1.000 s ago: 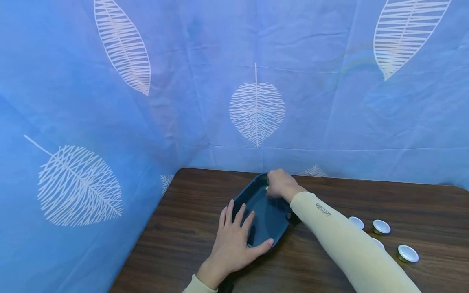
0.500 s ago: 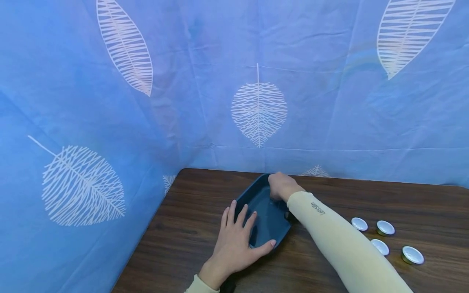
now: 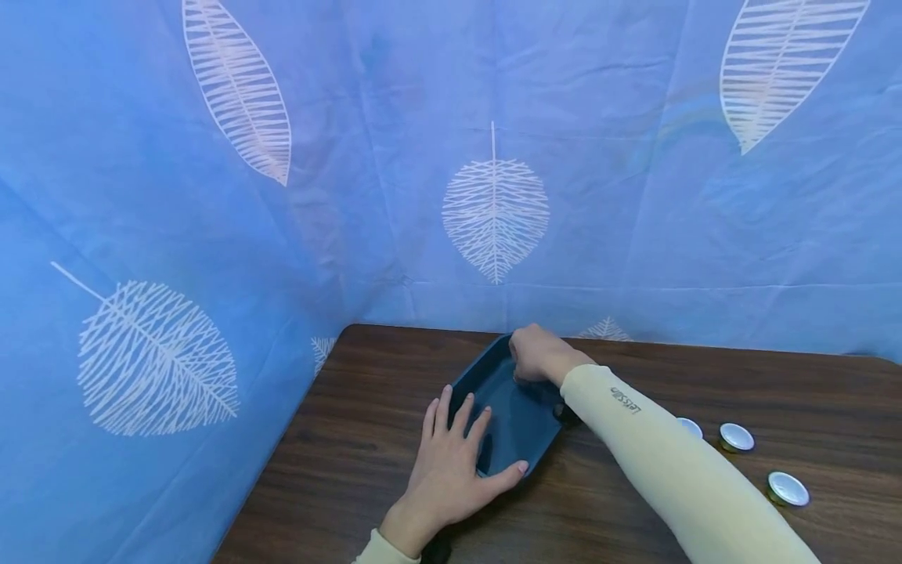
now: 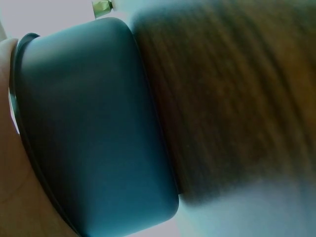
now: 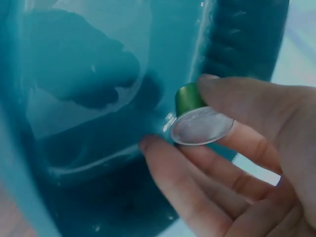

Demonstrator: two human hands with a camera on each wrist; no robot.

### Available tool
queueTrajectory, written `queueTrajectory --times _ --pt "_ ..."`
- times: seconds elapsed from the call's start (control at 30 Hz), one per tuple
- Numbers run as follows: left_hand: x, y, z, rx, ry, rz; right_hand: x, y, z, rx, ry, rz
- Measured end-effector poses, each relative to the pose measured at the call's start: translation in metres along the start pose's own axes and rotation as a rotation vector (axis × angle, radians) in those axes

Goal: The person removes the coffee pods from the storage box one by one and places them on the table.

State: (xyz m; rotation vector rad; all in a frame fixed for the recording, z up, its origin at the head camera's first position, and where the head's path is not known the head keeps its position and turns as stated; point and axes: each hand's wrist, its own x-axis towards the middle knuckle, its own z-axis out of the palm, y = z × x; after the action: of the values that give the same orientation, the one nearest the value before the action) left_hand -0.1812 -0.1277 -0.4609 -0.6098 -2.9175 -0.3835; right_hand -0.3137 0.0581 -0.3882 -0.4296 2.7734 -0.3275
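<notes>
A dark blue-green tray (image 3: 517, 415) with raised walls lies on the wooden table. My left hand (image 3: 451, 470) rests at its near left rim, fingers spread and straight, thumb along the near edge. My right hand (image 3: 543, 356) reaches into the far end of the tray. In the right wrist view, its thumb and fingers pinch a green coffee capsule (image 5: 190, 101) with a silvery lid, held near the tray wall. From the head view the capsule is hidden behind the hand. The left wrist view shows the tray's outer side (image 4: 94, 128) close up.
To the right, beside my right forearm, stand more capsules with pale lids: a near one (image 3: 788, 489), a farther one (image 3: 736, 437) and one partly covered by the sleeve (image 3: 689, 428). A blue leaf-print cloth (image 3: 395, 196) hangs behind the table (image 3: 395, 368).
My right hand has shifted only slightly at the tray's far end. A bit of green seen by its fingers one second ago is hidden now. My left hand and the tray keep their places.
</notes>
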Motion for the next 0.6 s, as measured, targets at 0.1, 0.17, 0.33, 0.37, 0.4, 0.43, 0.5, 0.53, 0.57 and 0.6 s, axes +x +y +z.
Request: queueTrajectory --times 0.1,0.17,0.33,0.37,0.4,0.43,0.5,0.53,0.57,0.6 --pt "-0.001 0.001 0.0 0.009 -0.004 0.004 -0.011 0.002 -0.006 0.014 0.03 -0.057" --pt "-0.001 0.001 -0.001 0.012 -0.002 0.006 -0.02 0.004 -0.01 0.029 0.066 -0.095" --pt "-0.002 0.0 -0.001 0.015 0.003 0.008 -0.045 0.009 -0.014 0.045 0.208 -0.171" --pt "-0.002 0.0 -0.001 0.018 0.003 0.008 -0.05 0.01 -0.014 0.038 0.246 -0.181" --pt "-0.002 0.001 -0.001 0.022 0.005 0.008 -0.055 0.012 -0.013 0.033 0.285 -0.19" --pt "-0.002 0.001 -0.001 0.026 0.006 0.008 -0.06 0.013 -0.012 0.026 0.324 -0.194" --pt "-0.002 0.001 -0.001 0.03 0.013 0.009 -0.071 0.016 -0.009 0.0 0.396 -0.199" --pt "-0.002 0.001 0.0 0.032 0.014 0.009 -0.077 0.017 -0.008 -0.012 0.423 -0.196" --pt "-0.002 0.002 0.0 0.031 0.016 0.008 -0.082 0.019 -0.006 -0.03 0.446 -0.194" --pt "-0.002 0.002 0.0 0.031 0.018 0.007 -0.087 0.02 -0.005 -0.041 0.463 -0.19"
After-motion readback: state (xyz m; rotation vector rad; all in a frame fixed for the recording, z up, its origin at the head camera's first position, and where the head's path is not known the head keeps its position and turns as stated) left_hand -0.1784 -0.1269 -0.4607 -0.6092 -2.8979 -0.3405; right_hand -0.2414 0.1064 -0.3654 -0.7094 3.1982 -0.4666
